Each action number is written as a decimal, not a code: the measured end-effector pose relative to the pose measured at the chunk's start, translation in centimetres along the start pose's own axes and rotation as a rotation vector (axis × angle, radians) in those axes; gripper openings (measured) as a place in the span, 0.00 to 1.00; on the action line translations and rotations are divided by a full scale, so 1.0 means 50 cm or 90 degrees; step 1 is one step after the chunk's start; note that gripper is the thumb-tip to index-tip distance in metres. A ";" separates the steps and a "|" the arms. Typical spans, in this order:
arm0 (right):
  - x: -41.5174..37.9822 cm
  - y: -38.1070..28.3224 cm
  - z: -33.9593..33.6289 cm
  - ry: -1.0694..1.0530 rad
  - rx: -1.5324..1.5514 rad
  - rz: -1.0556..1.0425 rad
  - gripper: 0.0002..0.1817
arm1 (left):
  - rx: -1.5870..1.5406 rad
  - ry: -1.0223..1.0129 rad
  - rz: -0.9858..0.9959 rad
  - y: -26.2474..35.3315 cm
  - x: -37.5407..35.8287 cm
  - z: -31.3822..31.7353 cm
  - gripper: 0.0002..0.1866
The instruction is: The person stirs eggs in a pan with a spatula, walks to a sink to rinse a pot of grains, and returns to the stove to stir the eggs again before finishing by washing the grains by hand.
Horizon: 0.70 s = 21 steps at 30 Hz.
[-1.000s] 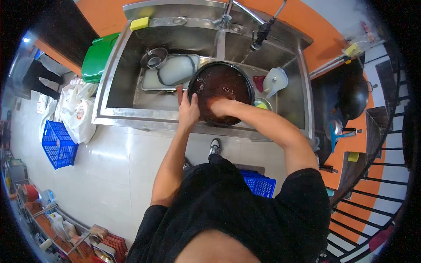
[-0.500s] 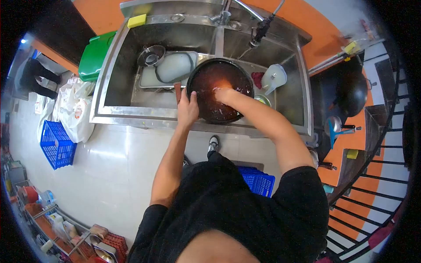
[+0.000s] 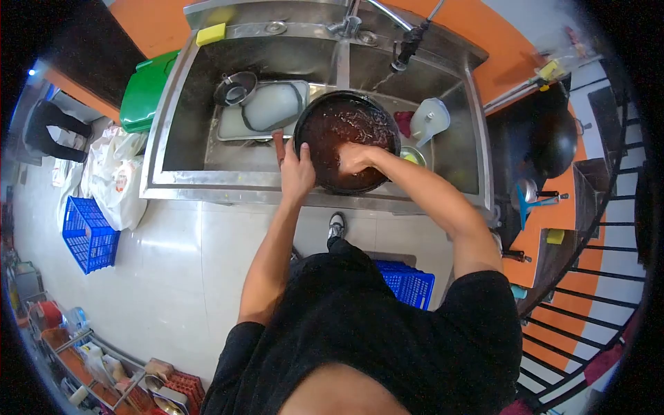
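Note:
A round black pan [image 3: 325,111] full of reddish-brown liquid rests over the front of the double sink, near its divider. My left hand [image 3: 297,169] grips the pan's left rim beside its brown handle [image 3: 278,146]. My right hand [image 3: 355,158] is partly under the liquid; its fingers are hidden there. Left of the pan, a tray [image 3: 228,126] holding a whitish, dark-edged piece [image 3: 273,107] lies in the left basin, with a small dark pot [image 3: 235,90]. On the right are a white plastic jug [image 3: 430,119], a dark red cloth [image 3: 404,122] and a metal bowl [image 3: 413,156].
The faucet sprayer [image 3: 408,52] hangs above the right basin. A yellow sponge [image 3: 211,34] sits on the back left ledge. Blue crates [image 3: 90,235] and white bags [image 3: 117,181] stand on the floor. A person [image 3: 52,131] is at far left; a wok [image 3: 555,145] is right.
My right hand has risen and shows more above the liquid, closer to the front of the pan. My left hand stays on the rim. The view has shifted slightly.

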State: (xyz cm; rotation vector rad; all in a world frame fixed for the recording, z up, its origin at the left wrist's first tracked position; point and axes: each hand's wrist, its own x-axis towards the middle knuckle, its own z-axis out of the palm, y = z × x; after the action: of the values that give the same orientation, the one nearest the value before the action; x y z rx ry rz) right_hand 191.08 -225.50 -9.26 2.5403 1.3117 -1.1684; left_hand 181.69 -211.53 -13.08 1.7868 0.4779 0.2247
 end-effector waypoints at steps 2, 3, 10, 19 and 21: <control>-0.012 -0.006 0.006 0.102 0.111 0.002 0.17 | -0.004 0.029 0.029 0.009 -0.005 -0.001 0.23; 0.011 0.013 0.034 0.156 0.159 0.008 0.17 | -0.005 0.027 0.030 0.004 -0.004 0.001 0.23; 0.040 -0.001 0.047 0.333 0.235 0.053 0.15 | 0.026 0.001 0.022 0.002 0.002 -0.006 0.24; -0.011 0.003 0.000 0.334 0.048 0.061 0.38 | -0.037 -0.059 0.006 -0.003 0.007 -0.010 0.22; -0.020 0.015 0.006 0.364 0.033 0.022 0.39 | -0.069 -0.065 0.009 -0.014 0.011 -0.004 0.22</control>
State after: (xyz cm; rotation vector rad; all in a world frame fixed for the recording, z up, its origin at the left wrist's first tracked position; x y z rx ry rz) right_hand 191.07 -226.75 -9.01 3.0520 1.3203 -0.4771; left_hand 181.96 -210.95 -13.75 1.6868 0.3737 0.1657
